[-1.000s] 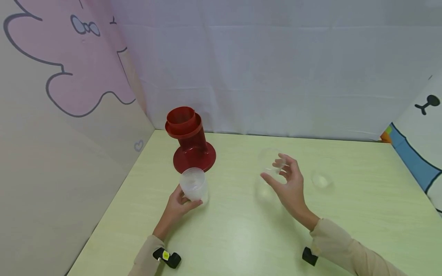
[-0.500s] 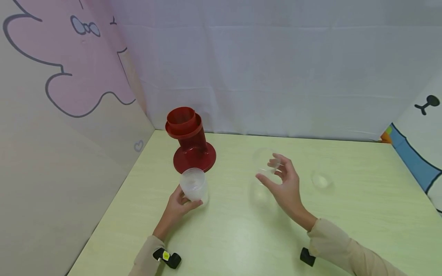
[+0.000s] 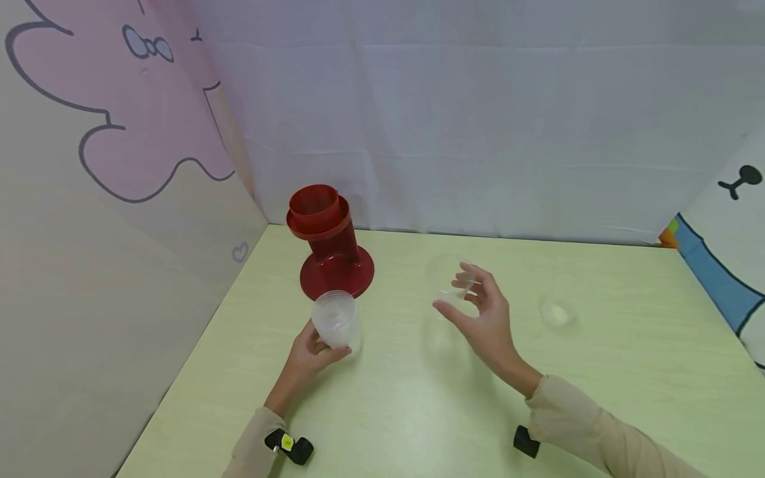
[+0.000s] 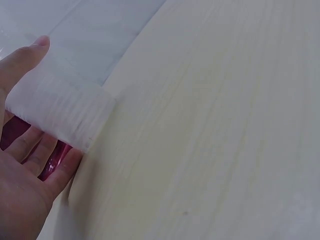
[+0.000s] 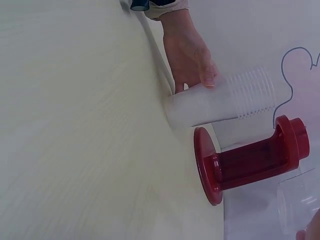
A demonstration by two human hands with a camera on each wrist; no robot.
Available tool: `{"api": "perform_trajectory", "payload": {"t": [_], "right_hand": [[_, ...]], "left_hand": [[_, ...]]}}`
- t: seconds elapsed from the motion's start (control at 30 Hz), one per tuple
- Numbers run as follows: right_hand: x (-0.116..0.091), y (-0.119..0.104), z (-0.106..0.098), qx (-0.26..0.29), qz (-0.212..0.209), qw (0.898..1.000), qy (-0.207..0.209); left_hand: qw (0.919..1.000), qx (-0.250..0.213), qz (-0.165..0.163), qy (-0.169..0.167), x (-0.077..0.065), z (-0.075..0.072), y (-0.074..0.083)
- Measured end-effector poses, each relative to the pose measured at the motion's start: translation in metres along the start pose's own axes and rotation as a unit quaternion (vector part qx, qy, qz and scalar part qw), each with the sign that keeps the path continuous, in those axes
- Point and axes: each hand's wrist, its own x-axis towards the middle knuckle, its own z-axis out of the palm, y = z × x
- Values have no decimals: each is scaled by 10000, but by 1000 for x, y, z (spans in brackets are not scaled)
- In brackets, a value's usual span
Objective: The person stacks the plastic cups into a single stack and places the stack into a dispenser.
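A stack of nested clear plastic cups (image 3: 336, 317) stands upright in front of the red stand, and my left hand (image 3: 303, 364) grips it low down, thumb on the near side. The left wrist view shows fingers and thumb round the ribbed stack (image 4: 60, 112). My right hand (image 3: 485, 324) holds a single clear plastic cup (image 3: 443, 275) above the middle of the table, between thumb and fingers. Part of that cup (image 5: 294, 202) shows at the lower right of the right wrist view, along with a bit of the hand.
The red plastic stand (image 3: 331, 255), with a round base and a ring-shaped top, stands at the back left. Another clear cup (image 3: 557, 312) is on the table to the right of my right hand. White cloth (image 3: 466, 133) hangs behind the table's back edge.
My right hand has moved a little to the left with the single cup, towards the stack. My left hand and the stack have stayed in place.
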Motion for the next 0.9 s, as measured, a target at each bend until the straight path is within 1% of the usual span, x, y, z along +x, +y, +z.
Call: {"api": "perform_trajectory", "payload": {"t": [0.17, 0.4, 0.5, 0.7, 0.9], "right_hand": [[1, -4, 4, 118, -34, 9999, -101], [7, 21, 7, 281, -296, 9990, -177], [8, 20, 11, 261, -348, 9988, -217], [10, 19, 18, 215, -320, 9985, -382], [13, 18, 24, 282, -299, 9975, -582]], "left_hand": [[10000, 7, -12, 2, 0, 0, 1], [10000, 9, -51, 31, -1, 1, 0], [10000, 17, -17, 26, -1, 1, 0], [9999, 82, -78, 9, 0, 0, -2], [9999, 17, -149, 71, 6, -2, -24]]}}
